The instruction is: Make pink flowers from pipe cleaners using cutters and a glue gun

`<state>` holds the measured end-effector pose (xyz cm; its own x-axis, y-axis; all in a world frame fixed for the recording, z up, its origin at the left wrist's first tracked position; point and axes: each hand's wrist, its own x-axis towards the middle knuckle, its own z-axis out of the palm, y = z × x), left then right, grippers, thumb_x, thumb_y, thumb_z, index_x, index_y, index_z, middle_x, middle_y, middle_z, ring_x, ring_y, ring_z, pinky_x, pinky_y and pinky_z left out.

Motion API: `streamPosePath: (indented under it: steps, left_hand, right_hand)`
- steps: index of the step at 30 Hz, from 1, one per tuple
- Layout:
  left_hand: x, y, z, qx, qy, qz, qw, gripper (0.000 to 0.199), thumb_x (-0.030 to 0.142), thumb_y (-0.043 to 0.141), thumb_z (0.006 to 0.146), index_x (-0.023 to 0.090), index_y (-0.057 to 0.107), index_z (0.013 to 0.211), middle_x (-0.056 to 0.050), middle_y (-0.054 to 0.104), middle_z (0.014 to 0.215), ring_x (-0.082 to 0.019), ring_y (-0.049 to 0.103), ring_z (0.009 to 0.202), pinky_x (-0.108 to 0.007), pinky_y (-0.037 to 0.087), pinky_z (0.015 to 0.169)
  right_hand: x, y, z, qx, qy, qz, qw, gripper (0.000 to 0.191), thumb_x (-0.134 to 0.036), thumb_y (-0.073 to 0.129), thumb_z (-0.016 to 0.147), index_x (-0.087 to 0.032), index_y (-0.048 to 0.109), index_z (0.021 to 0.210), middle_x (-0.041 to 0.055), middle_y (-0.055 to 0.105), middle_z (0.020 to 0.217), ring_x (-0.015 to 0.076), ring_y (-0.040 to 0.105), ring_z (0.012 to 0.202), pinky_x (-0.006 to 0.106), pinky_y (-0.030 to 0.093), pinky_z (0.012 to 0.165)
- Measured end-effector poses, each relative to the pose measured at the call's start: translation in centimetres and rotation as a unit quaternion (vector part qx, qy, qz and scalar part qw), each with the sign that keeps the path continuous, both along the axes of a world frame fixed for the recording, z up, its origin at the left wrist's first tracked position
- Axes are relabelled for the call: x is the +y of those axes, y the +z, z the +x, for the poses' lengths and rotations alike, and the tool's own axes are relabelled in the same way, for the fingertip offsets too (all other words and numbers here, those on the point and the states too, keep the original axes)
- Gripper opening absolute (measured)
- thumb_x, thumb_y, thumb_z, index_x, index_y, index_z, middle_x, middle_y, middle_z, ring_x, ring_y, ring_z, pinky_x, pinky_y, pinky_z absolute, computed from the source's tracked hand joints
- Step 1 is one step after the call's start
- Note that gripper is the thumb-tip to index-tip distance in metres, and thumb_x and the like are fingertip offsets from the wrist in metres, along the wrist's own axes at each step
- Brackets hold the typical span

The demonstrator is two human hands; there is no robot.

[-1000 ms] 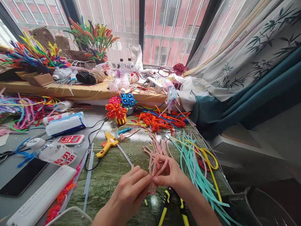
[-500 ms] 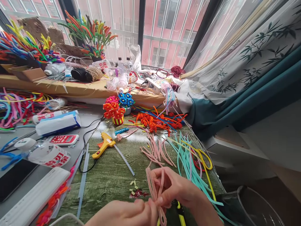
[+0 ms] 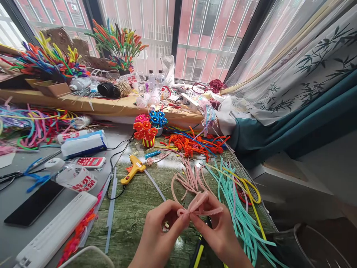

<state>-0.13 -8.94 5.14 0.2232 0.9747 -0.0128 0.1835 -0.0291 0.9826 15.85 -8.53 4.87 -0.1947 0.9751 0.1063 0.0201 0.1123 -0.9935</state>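
Observation:
Between my two hands is a pink pipe cleaner (image 3: 199,203) bent into several loops. My left hand (image 3: 164,230) pinches it near the middle with thumb and forefinger. On the other side, my right hand (image 3: 216,230) pinches the same spot, its fingers behind the loops that stick out to the right. The thumbs almost meet at the centre. Loose pink pipe cleaners (image 3: 193,176) lie just beyond my hands. Below them, partly hidden by my right hand, rests a black and yellow tool (image 3: 198,251) whose kind I cannot make out.
A yellow glue gun (image 3: 134,169) lies left of my hands, near clear glue sticks (image 3: 111,208). Teal pipe cleaners (image 3: 237,212) spread to the right. Orange pipe cleaners (image 3: 189,143) and small pipe-cleaner flower pots (image 3: 147,141) stand further back. A white power strip (image 3: 58,230) is at left.
Both hands have risen and moved apart slightly, with the left hand turned so its fingers show. The pink loops have tilted from upright to lying rightward. The view has shifted a little left.

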Motion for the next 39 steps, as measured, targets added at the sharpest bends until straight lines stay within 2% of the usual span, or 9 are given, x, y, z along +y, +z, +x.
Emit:
streamPosePath:
  steps: [3,8,13,16,21,25,31,35,39]
  left_hand:
    - [0.0,0.1,-0.2,0.029,0.001,0.017,0.999,0.026,0.038,0.06,0.087,0.016,0.065,0.075,-0.001,0.062,0.064,-0.011,0.052,0.058,-0.019,0.039,0.052]
    - [0.1,0.9,-0.9,0.098,-0.051,0.133,0.985,0.02,0.025,0.059,0.088,0.017,0.064,0.071,0.001,0.059,0.063,-0.01,0.048,0.056,-0.019,0.036,0.053]
    - [-0.1,0.6,-1.2,0.138,-0.086,0.265,0.95,0.018,0.015,0.052,0.09,0.017,0.064,0.077,-0.001,0.059,0.068,-0.011,0.053,0.061,-0.019,0.039,0.055]
    - [-0.2,0.3,-1.0,0.146,-0.086,0.302,0.938,0.022,0.013,0.048,0.091,0.016,0.064,0.077,-0.002,0.06,0.068,-0.011,0.053,0.06,-0.019,0.04,0.055]
    - [-0.3,0.6,-0.5,0.124,0.01,0.191,0.974,0.02,0.025,0.06,0.087,0.016,0.068,0.071,-0.001,0.063,0.06,-0.011,0.054,0.053,-0.019,0.042,0.05]
    - [-0.5,0.4,-0.2,0.03,0.067,0.059,0.996,0.016,0.033,0.064,0.084,0.021,0.075,0.083,-0.003,0.075,0.077,-0.015,0.066,0.064,-0.02,0.052,0.059]
    - [-0.8,-0.5,0.8,-0.08,0.148,-0.028,0.985,0.02,0.038,0.073,0.074,0.02,0.078,0.083,-0.005,0.077,0.075,-0.017,0.068,0.061,-0.017,0.051,0.05]
    - [-1.2,-0.3,1.4,-0.109,0.165,-0.056,0.979,0.019,0.036,0.076,0.071,0.019,0.078,0.079,-0.004,0.076,0.072,-0.012,0.062,0.056,-0.015,0.046,0.048]
    - [-1.6,-0.3,1.6,-0.107,0.169,-0.061,0.978,0.021,0.037,0.076,0.07,0.017,0.077,0.077,-0.002,0.07,0.06,-0.01,0.054,0.05,-0.015,0.042,0.045]
  right_hand:
    - [-0.1,-0.1,0.1,-0.006,0.019,-0.01,1.0,0.018,-0.031,0.072,0.081,-0.02,0.058,0.078,0.0026,0.061,0.077,0.0186,0.057,0.073,0.028,0.043,0.068]
    - [0.4,0.3,0.3,0.077,0.069,-0.081,0.991,0.031,-0.038,0.078,0.073,-0.018,0.055,0.074,-0.0001,0.055,0.072,0.0151,0.052,0.068,0.026,0.041,0.063]
    - [1.2,-0.8,0.3,0.202,0.139,-0.168,0.955,0.04,-0.034,0.085,0.062,-0.018,0.049,0.071,-0.0037,0.054,0.061,0.0087,0.045,0.052,0.02,0.035,0.049]
    - [1.5,-1.5,0.4,0.234,0.162,-0.205,0.936,0.043,-0.03,0.087,0.058,-0.018,0.047,0.069,-0.005,0.053,0.058,0.0068,0.043,0.047,0.017,0.031,0.043]
    - [1.2,-1.4,0.6,0.252,0.126,-0.199,0.939,0.046,-0.033,0.082,0.069,-0.02,0.049,0.099,-0.0021,0.063,0.071,0.0116,0.057,0.061,0.021,0.045,0.057]
    - [0.5,-1.4,1.0,0.225,0.074,-0.177,0.955,0.045,-0.037,0.076,0.078,-0.022,0.05,0.111,0.0003,0.066,0.083,0.0139,0.061,0.075,0.025,0.049,0.07]
    - [-0.6,-2.4,0.2,0.191,-0.022,-0.166,0.967,0.037,-0.044,0.076,0.075,-0.018,0.07,0.1,0.0024,0.067,0.073,0.0134,0.06,0.065,0.023,0.049,0.063]
    - [-1.4,-1.9,-1.6,0.204,-0.103,-0.153,0.961,0.027,-0.043,0.076,0.075,-0.017,0.075,0.082,0.0019,0.067,0.067,0.0132,0.059,0.061,0.02,0.05,0.057]
    - [-1.9,-1.2,-2.8,0.227,-0.129,-0.153,0.953,0.024,-0.041,0.078,0.073,-0.018,0.076,0.079,0.0028,0.071,0.07,0.0141,0.063,0.061,0.021,0.053,0.058]
